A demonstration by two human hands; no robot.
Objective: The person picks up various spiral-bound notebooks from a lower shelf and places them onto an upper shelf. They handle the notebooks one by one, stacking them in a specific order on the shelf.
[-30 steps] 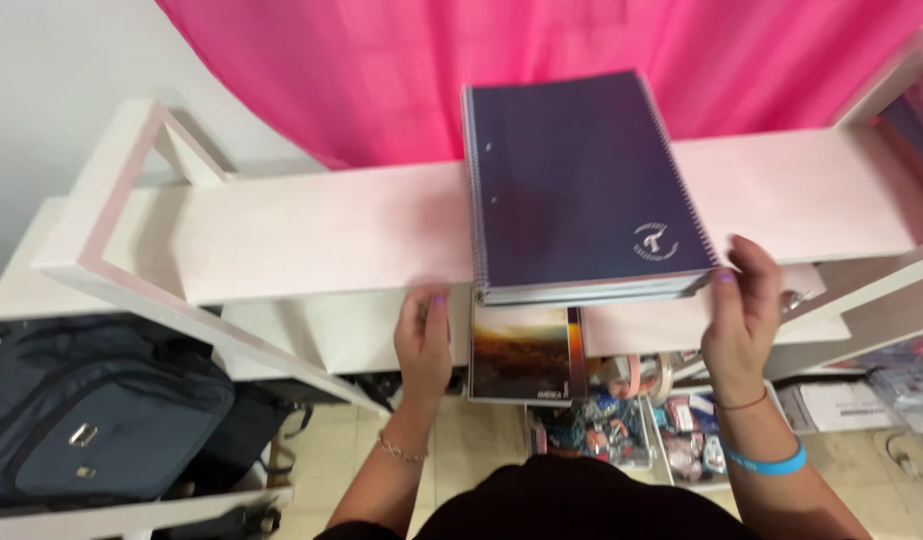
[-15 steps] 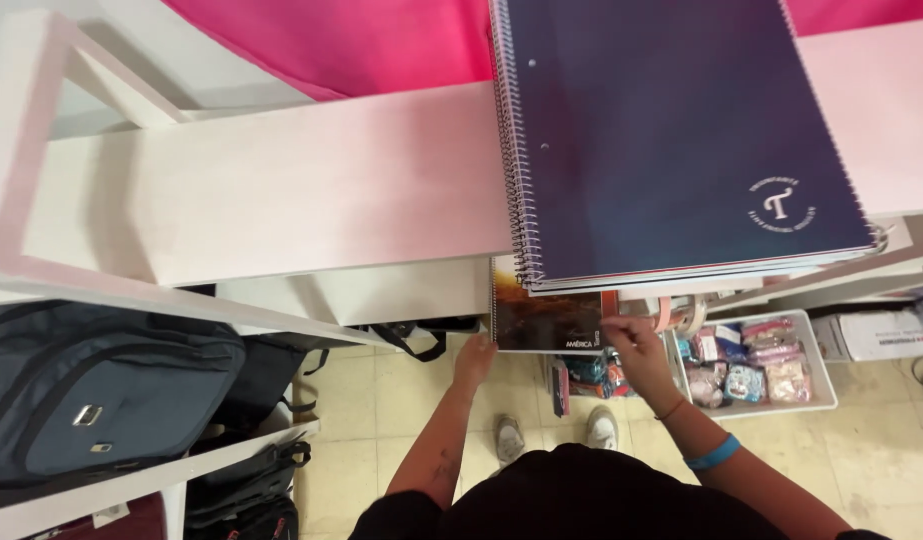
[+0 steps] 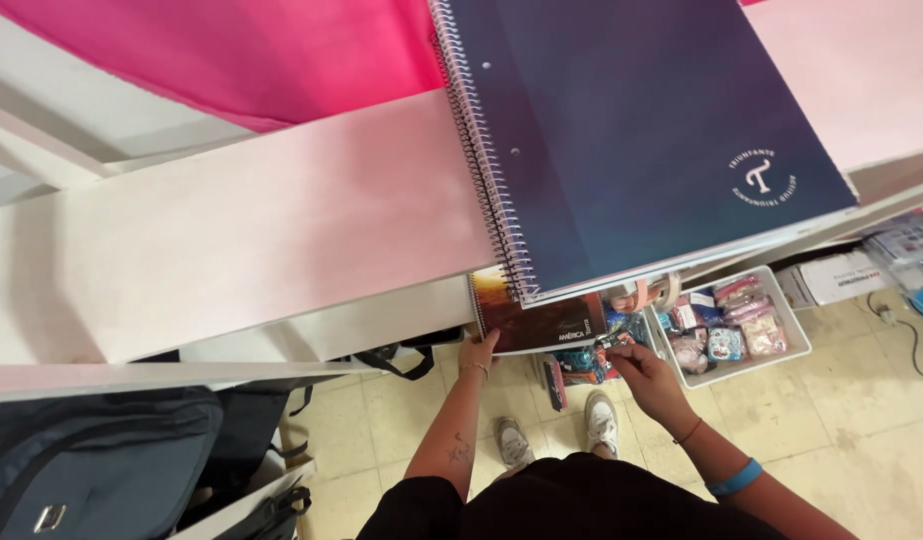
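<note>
While a second ago both hands rested at the edge of the white shelf (image 3: 261,250) beside the large dark-blue spiral notebook (image 3: 631,130), they have since been lowered beneath it. A smaller brown-covered notebook (image 3: 536,318) is now grasped there: its lower left corner is pinched by the left hand (image 3: 475,352), its lower right edge by the fingers of the right hand (image 3: 643,372). The small notebook is tucked just under the blue one, which lies untouched on the shelf. A white tray (image 3: 796,345) of small packets sits near the right hand, and a dark backpack (image 3: 91,460) is seen at lower left.
</note>
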